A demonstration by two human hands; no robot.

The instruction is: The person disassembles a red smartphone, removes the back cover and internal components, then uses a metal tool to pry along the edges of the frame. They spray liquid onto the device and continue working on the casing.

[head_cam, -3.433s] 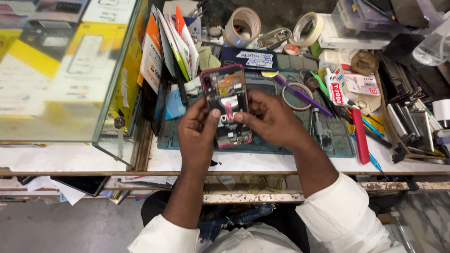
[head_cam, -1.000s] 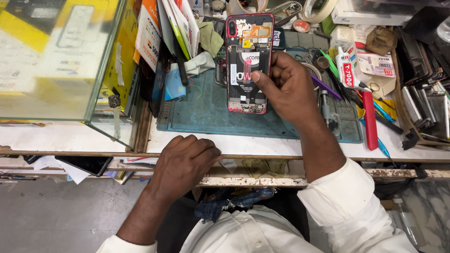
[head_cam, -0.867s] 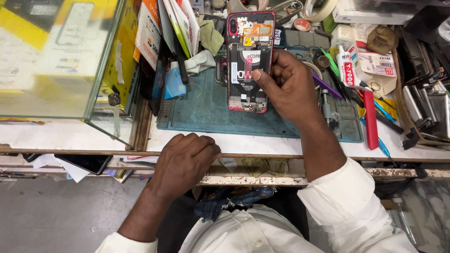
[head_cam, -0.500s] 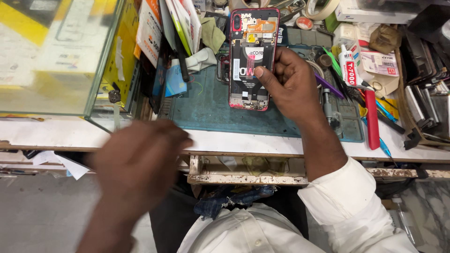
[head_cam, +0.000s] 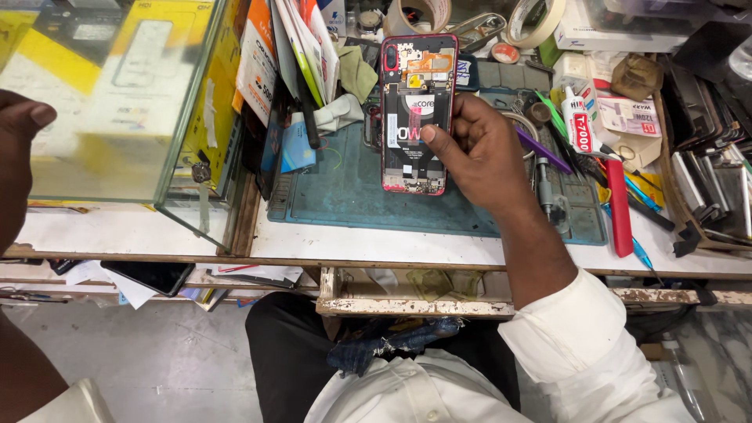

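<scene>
Head view, looking down at a cluttered repair bench. The right hand (head_cam: 486,153) holds an opened phone (head_cam: 417,113) with a red frame, back cover off and circuit boards showing. The phone is upright above a blue-green work mat (head_cam: 352,196), near the far middle of the bench. The thumb presses on the phone's exposed face about halfway down, while the fingers wrap behind its right edge, so the hand is closed on it in a one-handed clasp.

The change from a moment ago: the left hand (head_cam: 19,168), which had been resting on the near edge of the bench below the mat, has lifted away and now sits at the far left edge of the view, in front of a glass display case (head_cam: 117,102). Only part of it shows; whether its fingers are curled or spread cannot be told, and nothing is visible in it. The phone is therefore carried by the right hand alone, well apart from the left.

To the right of the mat lie a red tool (head_cam: 617,207), a white glue tube (head_cam: 577,121) and rolls of tape (head_cam: 536,19).
</scene>
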